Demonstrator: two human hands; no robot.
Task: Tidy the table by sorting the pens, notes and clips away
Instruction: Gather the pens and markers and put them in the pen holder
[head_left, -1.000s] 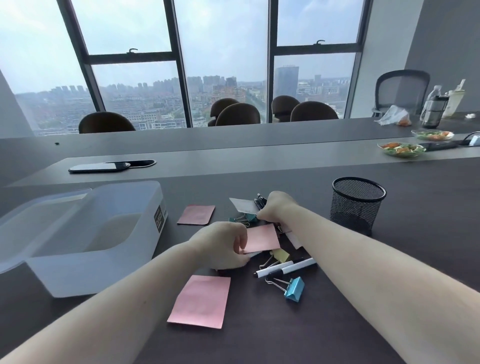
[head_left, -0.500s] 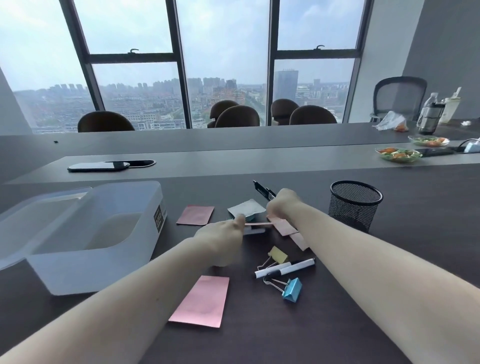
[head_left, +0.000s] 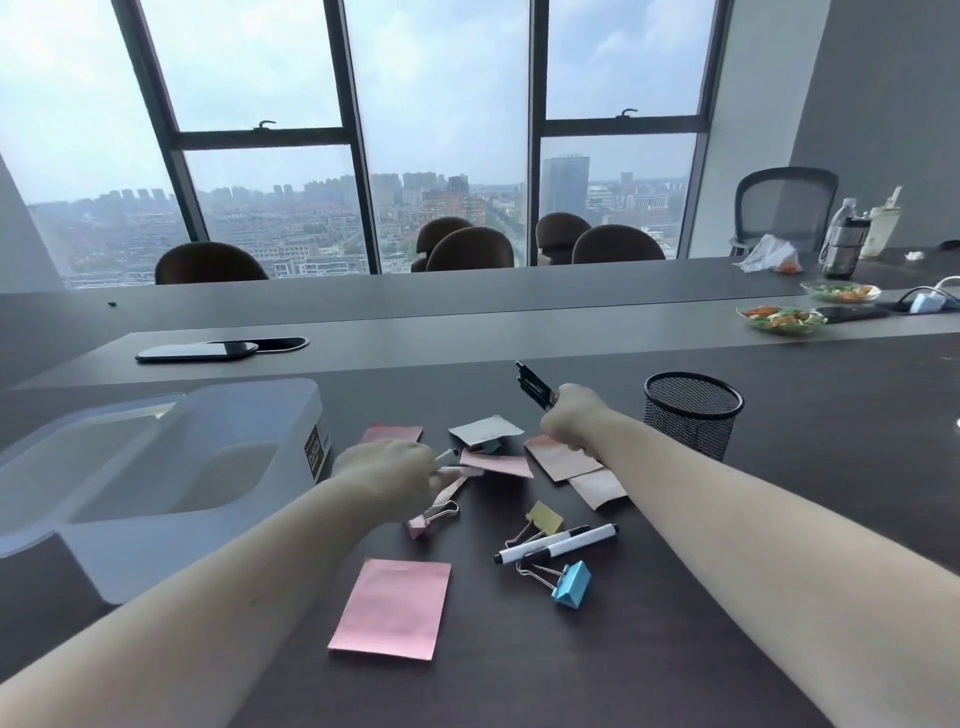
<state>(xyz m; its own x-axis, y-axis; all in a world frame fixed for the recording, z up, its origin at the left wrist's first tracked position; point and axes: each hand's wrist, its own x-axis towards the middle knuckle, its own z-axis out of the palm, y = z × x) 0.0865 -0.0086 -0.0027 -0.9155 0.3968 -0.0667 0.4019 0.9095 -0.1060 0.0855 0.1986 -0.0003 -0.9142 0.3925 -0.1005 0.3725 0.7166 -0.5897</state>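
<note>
Black pens stick up out of the right hand, fingers wrapped tight round them, raised off the tabletop. Mesh cup sits just right of those fingers. Left hand pinches a white pen amid the notes. Step: gathering pens. Next, prob. drop them upright into the cup w/o tipping it.

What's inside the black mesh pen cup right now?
Nothing shows inside the black mesh pen cup: its opening looks dark and nothing sticks up above the rim. Its bottom is hidden by the near wall. The right hand holds dark pens beside the cup, not in it.
</note>
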